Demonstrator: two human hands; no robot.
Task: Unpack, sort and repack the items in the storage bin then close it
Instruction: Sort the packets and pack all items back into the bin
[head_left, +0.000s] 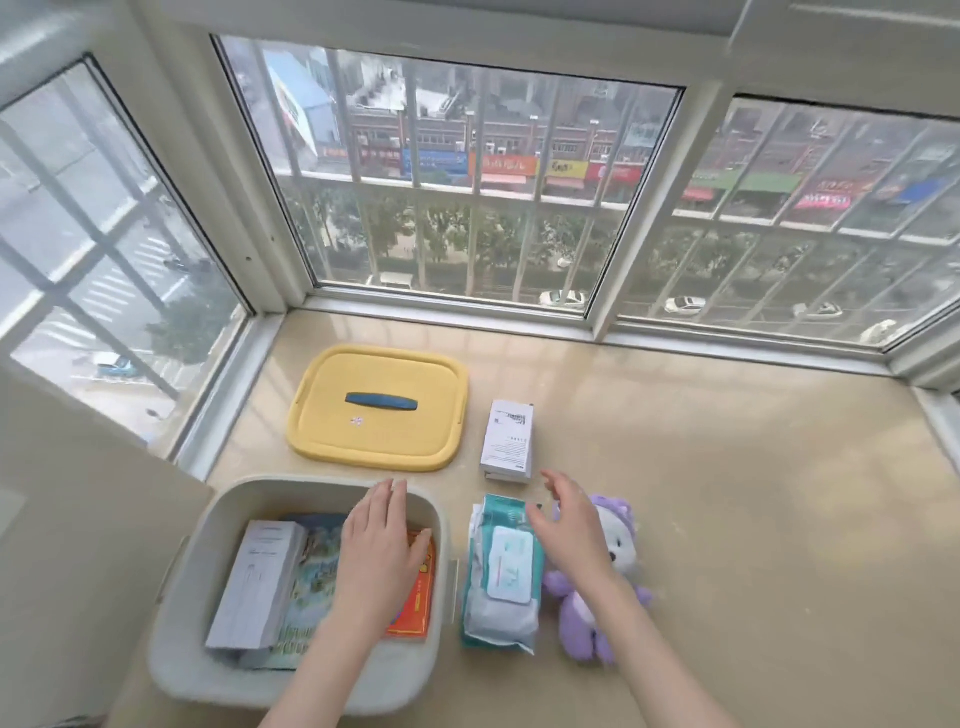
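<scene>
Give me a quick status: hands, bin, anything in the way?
Both open: left hand over bin, right hand above wipes pack. Bin unlidded, part-filled. Outside it: yellow lid, plush bear, white box. No obstruction seen.

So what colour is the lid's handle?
Dark blue handle on the yellow lid, head view.

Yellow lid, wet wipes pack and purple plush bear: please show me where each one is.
Yellow lid (374, 447): head view, on its flat top, towards the near edge.
Wet wipes pack (511, 571): head view, on its white flip label.
Purple plush bear (621, 540): head view, on its white face.
</scene>
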